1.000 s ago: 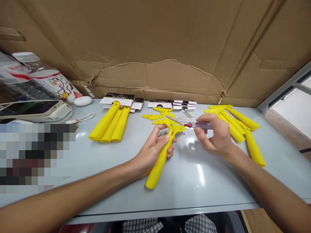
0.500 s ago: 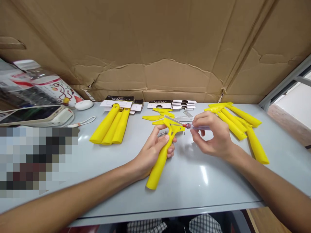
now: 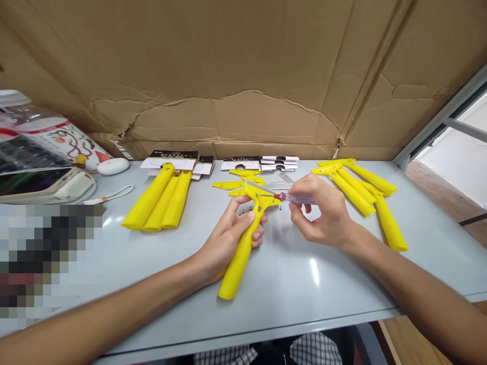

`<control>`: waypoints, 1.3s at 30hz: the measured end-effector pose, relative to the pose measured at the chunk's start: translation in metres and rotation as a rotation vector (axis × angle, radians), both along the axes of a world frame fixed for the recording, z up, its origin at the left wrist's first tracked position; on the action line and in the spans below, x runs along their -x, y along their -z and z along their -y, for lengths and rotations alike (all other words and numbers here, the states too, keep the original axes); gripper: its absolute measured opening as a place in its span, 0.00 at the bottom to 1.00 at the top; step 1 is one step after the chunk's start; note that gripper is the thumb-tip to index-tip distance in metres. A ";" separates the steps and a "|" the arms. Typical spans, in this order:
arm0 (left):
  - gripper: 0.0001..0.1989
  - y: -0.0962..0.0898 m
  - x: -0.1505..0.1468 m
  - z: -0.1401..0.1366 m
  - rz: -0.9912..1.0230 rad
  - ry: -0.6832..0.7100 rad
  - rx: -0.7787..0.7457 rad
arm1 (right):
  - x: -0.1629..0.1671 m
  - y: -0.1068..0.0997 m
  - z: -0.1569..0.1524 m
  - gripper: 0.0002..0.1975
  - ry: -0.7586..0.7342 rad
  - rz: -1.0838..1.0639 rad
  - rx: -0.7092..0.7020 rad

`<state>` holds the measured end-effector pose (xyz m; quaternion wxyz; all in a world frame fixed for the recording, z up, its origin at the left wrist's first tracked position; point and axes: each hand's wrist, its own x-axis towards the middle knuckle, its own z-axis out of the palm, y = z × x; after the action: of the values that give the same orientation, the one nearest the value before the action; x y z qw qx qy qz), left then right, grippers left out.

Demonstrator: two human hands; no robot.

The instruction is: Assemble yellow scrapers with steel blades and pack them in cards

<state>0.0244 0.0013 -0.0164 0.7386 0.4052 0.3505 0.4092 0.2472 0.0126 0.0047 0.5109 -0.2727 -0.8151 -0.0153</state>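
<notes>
My left hand (image 3: 224, 238) is closed around the neck of a yellow scraper (image 3: 239, 261), whose hollow handle slants down toward the table's front edge. In my right hand (image 3: 327, 213) is a screwdriver with a clear handle (image 3: 306, 198), pinched between thumb and fingers. Its thin shaft lies across the scraper's head, with the tip near a screw on the left part; whether it sits in the screw is too small to tell. Small screws (image 3: 244, 210) lie behind my left hand. Beyond are flat yellow pieces (image 3: 227, 185) and metal strips (image 3: 272, 185).
Yellow scrapers with header cards (image 3: 154, 197) lie at left, more yellow handles (image 3: 353, 192) at right. Folded cards (image 3: 279, 163) rest against the cardboard (image 3: 213, 61). A phone (image 3: 41, 182), white case (image 3: 113, 166) and bottle (image 3: 57, 134) are far left, beside a pixelated patch.
The whole view has shifted slightly, so things appear farther left. Both hands keep their holds on the scraper and screwdriver, with almost no change between them.
</notes>
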 end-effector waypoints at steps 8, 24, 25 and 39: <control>0.16 0.001 0.000 0.001 -0.006 0.011 -0.018 | -0.001 -0.004 0.000 0.06 0.164 0.008 -0.013; 0.18 0.001 0.000 0.001 0.000 -0.003 0.002 | -0.001 0.000 -0.002 0.07 0.244 -0.002 0.004; 0.18 0.001 0.000 0.001 -0.002 -0.003 -0.001 | -0.001 0.000 -0.002 0.08 0.254 -0.005 0.002; 0.18 0.001 0.000 0.001 0.024 0.009 0.006 | -0.002 -0.005 0.000 0.04 0.205 0.033 -0.017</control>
<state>0.0243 0.0003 -0.0174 0.7457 0.3997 0.3412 0.4096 0.2489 0.0129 0.0093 0.4955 -0.3499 -0.7910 -0.0790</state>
